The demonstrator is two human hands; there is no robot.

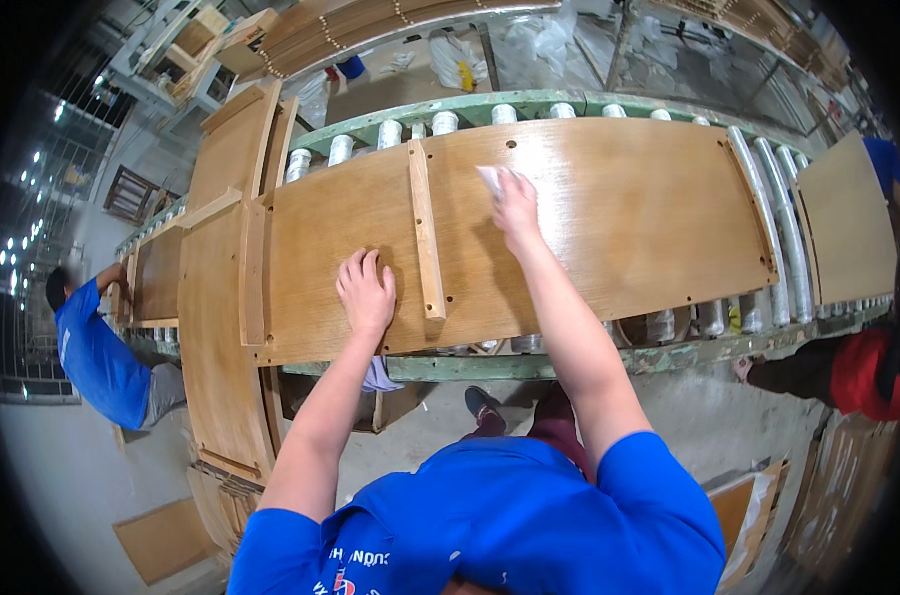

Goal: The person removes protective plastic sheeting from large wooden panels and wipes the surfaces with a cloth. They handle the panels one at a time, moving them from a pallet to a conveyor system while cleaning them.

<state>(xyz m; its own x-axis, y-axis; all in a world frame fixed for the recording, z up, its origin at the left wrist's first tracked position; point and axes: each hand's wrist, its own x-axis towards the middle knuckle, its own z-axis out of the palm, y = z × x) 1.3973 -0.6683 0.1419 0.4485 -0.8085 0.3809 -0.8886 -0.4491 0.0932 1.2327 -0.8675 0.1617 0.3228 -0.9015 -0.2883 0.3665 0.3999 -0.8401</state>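
A long brown wooden panel (pixel 648 213) lies across the roller conveyor in front of me, with small dark holes along its edges. A pale wooden strip (pixel 426 233) runs crosswise over it, between my two hands. On the panel left of this strip rests my left hand (pixel 366 291), fingers apart and slightly bent, holding nothing. My right hand (pixel 515 208) is closed around a small folded white piece (pixel 488 178) against the panel, right of the strip toward the far edge. Whether that piece is cloth or abrasive paper I cannot tell.
Metal rollers (pixel 341 150) in a green frame (pixel 420 368) carry the panel. More wooden panels (pixel 212 327) adjoin it at left; another panel (pixel 846 223) lies at right. A person in blue (pixel 103 347) works at left, and another person (pixel 866 372) stands at right.
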